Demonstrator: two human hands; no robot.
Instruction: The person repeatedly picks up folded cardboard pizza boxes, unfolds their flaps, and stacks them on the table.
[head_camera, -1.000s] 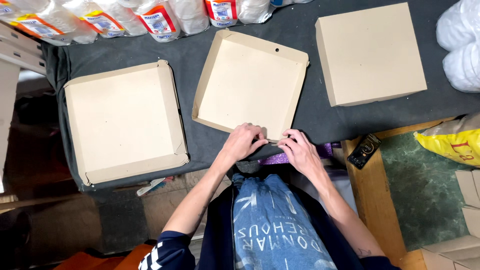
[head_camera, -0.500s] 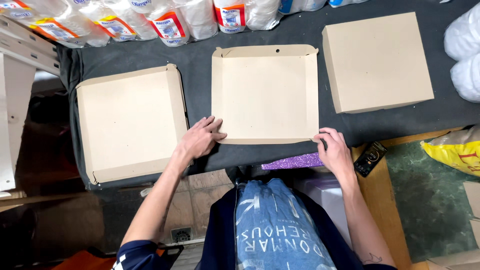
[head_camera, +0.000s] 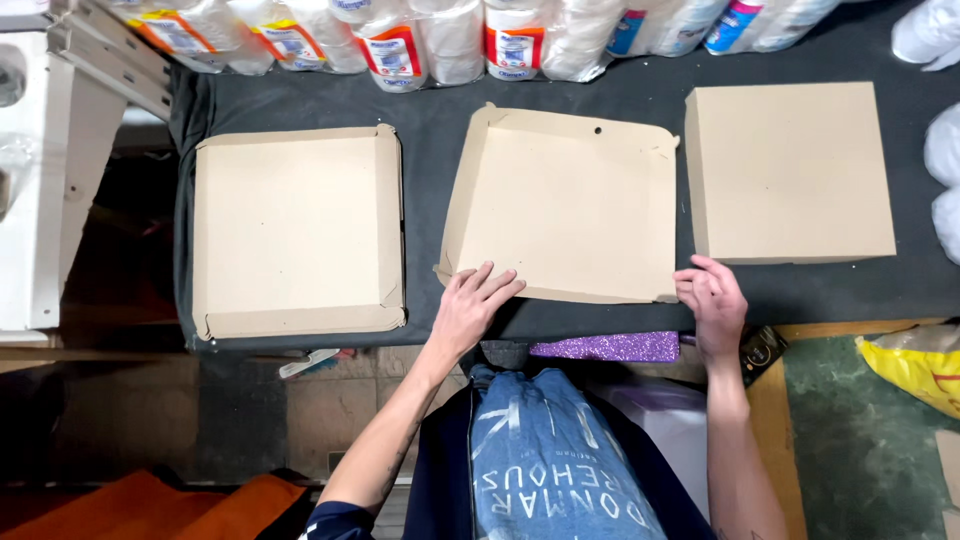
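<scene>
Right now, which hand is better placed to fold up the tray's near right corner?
Right hand: its fingers already sit at the near right corner of the middle cardboard tray. The left hand rests flat on the near left edge.

Bare forearms; left arm's dark navy sleeve pushed above elbow, white marks; blue denim-look apron with white print.
</scene>
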